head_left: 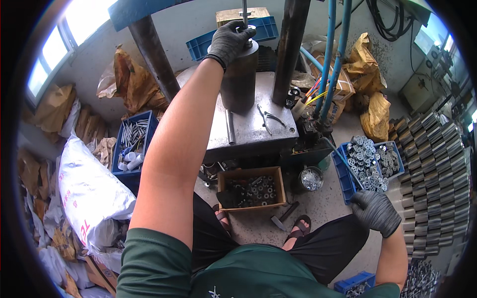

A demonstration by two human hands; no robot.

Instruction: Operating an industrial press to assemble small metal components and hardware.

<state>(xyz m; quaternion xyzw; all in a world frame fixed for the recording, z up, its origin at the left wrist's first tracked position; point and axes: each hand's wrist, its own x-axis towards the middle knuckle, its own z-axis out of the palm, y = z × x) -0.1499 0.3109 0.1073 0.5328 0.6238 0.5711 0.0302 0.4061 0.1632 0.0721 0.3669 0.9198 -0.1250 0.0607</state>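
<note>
My left hand (226, 43), in a dark grey glove, reaches to the top of an upright steel cylinder (239, 82). Its fingers close round a small round metal part (252, 31) there, directly beneath a thin vertical rod (245, 11); the fingers partly hide the part. At the right, my gloved right hand (376, 212) is curled at the lower end of a long thin lever (344, 163), which slants down from the machine beside the blue hoses. On the metal press table (251, 130) lie pliers (269, 119) and a short steel bar (230, 127).
A cardboard box (252, 204) of small metal parts stands below the table, beside a hammer (284, 216). Blue bins hold bolts (134, 130) and round holed discs (361, 158). Stacked metal tubes (432, 179) line the right. A white sack (92, 191) stands left.
</note>
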